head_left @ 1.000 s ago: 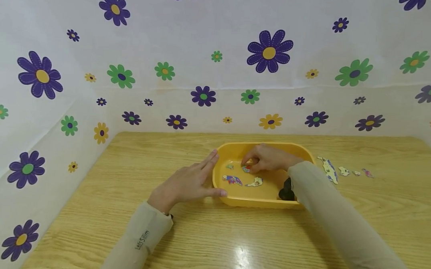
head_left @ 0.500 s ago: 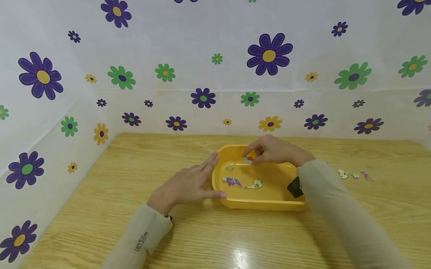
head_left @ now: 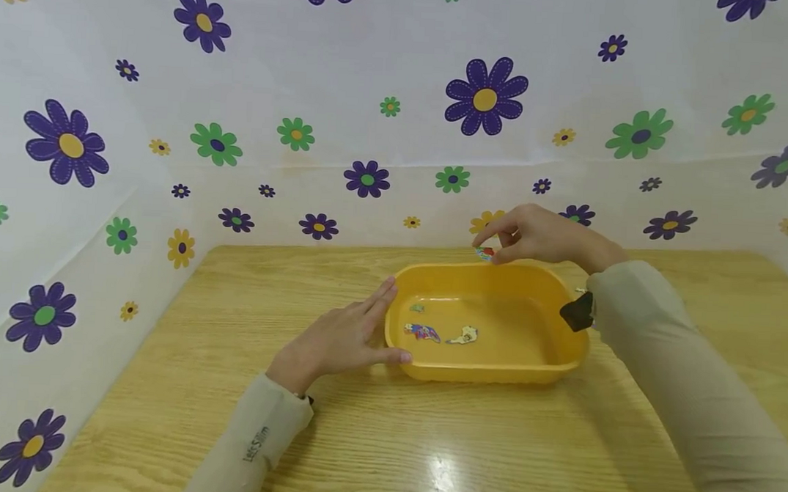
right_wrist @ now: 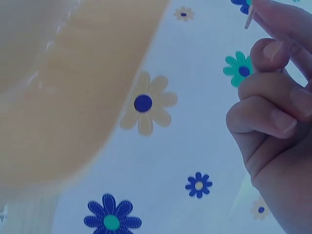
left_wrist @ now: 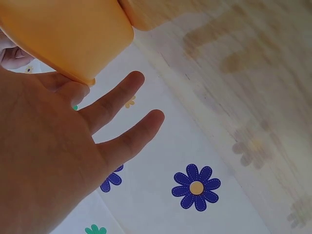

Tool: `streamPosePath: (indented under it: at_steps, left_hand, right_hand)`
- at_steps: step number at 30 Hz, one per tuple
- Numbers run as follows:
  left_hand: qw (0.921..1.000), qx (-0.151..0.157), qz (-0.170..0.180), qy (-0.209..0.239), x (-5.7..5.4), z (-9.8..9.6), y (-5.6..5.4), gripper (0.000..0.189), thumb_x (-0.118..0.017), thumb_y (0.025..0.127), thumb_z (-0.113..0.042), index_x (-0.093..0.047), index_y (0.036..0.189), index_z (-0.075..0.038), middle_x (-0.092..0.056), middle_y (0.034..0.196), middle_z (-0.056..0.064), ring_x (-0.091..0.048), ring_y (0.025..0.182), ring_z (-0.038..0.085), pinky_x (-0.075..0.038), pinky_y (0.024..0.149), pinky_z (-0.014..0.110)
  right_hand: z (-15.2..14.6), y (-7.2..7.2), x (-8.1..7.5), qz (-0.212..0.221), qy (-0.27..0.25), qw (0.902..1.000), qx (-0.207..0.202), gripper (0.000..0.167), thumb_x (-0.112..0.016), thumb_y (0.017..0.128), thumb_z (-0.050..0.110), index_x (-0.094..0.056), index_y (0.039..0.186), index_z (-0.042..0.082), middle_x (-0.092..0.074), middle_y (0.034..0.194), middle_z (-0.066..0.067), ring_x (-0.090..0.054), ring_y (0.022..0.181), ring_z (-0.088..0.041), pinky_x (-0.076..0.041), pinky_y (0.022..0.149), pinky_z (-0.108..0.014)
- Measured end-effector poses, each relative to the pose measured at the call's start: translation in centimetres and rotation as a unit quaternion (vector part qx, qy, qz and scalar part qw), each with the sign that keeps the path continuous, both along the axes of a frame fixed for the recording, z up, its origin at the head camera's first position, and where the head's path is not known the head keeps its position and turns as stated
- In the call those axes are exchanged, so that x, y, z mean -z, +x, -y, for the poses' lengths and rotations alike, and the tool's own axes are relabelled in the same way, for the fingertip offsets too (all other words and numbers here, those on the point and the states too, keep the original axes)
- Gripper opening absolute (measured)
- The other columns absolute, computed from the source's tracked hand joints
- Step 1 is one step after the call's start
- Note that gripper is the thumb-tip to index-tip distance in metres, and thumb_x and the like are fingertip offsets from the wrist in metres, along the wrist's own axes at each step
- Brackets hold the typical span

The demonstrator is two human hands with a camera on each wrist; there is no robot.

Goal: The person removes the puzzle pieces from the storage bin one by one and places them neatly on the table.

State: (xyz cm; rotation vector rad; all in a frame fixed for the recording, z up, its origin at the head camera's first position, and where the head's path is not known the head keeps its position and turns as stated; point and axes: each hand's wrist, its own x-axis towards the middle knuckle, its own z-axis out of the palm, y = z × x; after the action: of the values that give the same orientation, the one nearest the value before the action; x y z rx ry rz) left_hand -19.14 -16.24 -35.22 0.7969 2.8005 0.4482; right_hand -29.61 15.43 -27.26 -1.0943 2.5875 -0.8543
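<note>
My right hand pinches a small flat cut-out piece, printed red, blue and green, above the far rim of a yellow plastic tub. In the right wrist view the piece appears edge-on at the fingertips, its other fingers curled. My left hand rests at the tub's left end, fingers mostly straight along the wall and thumb at the front rim. Inside the tub lie a small greenish piece, a purple-and-red piece and a cream piece.
The tub stands on a wood-grain table. A white flower-print sheet rises behind and at the left. A pale piece peeks out beside the right wrist, mostly hidden by the sleeve.
My right hand has lifted the red-and-blue piece from the tub floor, up and to the right past the far rim. The left hand stays in place.
</note>
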Motion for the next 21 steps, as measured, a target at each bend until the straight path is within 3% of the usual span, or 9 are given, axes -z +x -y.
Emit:
streamPosePath:
  at_steps: [9, 21]
  left_hand:
    - [1.0000, 0.001, 0.001, 0.002, -0.1, 0.1, 0.1, 0.104, -0.058, 0.094, -0.066, -0.006, 0.163, -0.007, 0.003, 0.169, 0.003, -0.025, 0.150, 0.034, -0.027, 0.120, 0.050]
    - [1.0000, 0.003, -0.001, 0.002, 0.0, 0.1, 0.0, 0.104, -0.058, 0.094, -0.065, -0.006, 0.163, -0.007, 0.003, 0.169, 0.004, -0.024, 0.150, 0.034, -0.027, 0.119, 0.050]
  right_hand:
    - [-1.7, 0.4, -0.5, -0.026, 0.021, 0.9994, 0.006, 0.028, -0.076, 0.089, 0.004, -0.075, 0.117, 0.002, -0.050, 0.067, 0.000, -0.045, 0.065, -0.017, -0.037, 0.057, -0.025]
    - [-4.5, 0.7, -0.4, -0.023, 0.028, 0.9990, 0.024, 0.028, -0.075, 0.090, 0.004, -0.074, 0.118, 0.000, -0.052, 0.068, 0.000, -0.045, 0.062, -0.013, -0.038, 0.055, -0.023]
